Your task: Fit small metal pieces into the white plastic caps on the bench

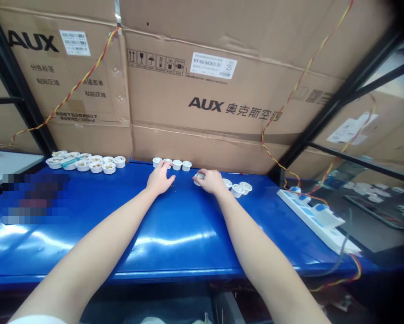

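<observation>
My right hand (211,181) is closed around a small round white cup (198,179) on the blue tabletop. My left hand (159,179) reaches to a short row of similar white cups (177,165) along the back edge. Its fingertips lie over one of those cups, and the thumb is spread away from the fingers. Just right of my right wrist sit a few more white cups (237,190), partly hidden by the arm. At the back left, several white cups (96,167) with small brownish bits inside stand in two rows.
A cardboard wall (202,130) rises behind the blue table (185,225). A white power strip (316,220) with plugs lies at the right edge. Red and yellow twisted wires (272,155) hang by a black metal frame (323,105). A blurred-out object (35,198) lies at left.
</observation>
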Motion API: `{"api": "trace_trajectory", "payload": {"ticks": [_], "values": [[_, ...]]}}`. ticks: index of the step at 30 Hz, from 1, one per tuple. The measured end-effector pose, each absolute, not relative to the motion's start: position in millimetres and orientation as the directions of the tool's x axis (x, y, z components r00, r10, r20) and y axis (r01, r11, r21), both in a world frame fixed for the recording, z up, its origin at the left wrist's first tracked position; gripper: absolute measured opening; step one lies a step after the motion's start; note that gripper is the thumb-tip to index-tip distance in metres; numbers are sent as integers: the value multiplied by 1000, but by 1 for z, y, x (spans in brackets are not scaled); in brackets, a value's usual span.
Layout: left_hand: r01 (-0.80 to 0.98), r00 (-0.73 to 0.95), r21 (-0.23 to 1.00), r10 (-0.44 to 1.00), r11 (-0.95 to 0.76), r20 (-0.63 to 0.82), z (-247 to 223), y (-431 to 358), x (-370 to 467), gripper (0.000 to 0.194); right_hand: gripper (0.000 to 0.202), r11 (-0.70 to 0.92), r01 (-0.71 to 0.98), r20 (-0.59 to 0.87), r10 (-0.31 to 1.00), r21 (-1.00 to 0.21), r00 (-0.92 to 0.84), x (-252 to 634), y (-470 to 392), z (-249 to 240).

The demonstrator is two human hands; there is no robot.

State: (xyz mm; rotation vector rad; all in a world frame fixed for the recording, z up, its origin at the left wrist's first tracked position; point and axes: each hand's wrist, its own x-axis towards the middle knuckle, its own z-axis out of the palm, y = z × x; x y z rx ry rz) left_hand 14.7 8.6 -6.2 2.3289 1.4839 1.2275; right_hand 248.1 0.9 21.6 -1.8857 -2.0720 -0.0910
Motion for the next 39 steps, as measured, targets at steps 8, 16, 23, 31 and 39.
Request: {"api": "trace_trajectory", "payload": {"ticks": [8,16,23,31,39], "values": [[716,156,492,801,-494,578,-8,13,12,35,49,-234,962,206,944,-140,259,275,1,21],[721,133,542,854,-431,503,-11,18,13,31,65,218,967,311,935,-129,-169,216,15,17],[697,120,566,850,-440,513,-14,21,11,29,60,170,966,177,975,-194,-136,212,52,12],[683,189,577,872,-447,451,-13,19,13,32,57,334,807,279,935,-488,-218,229,16,4],[625,353,527,811,-576,466,-13,20,13,37,19,537,687,366,841,-489,-397,223,-3,4]]}}
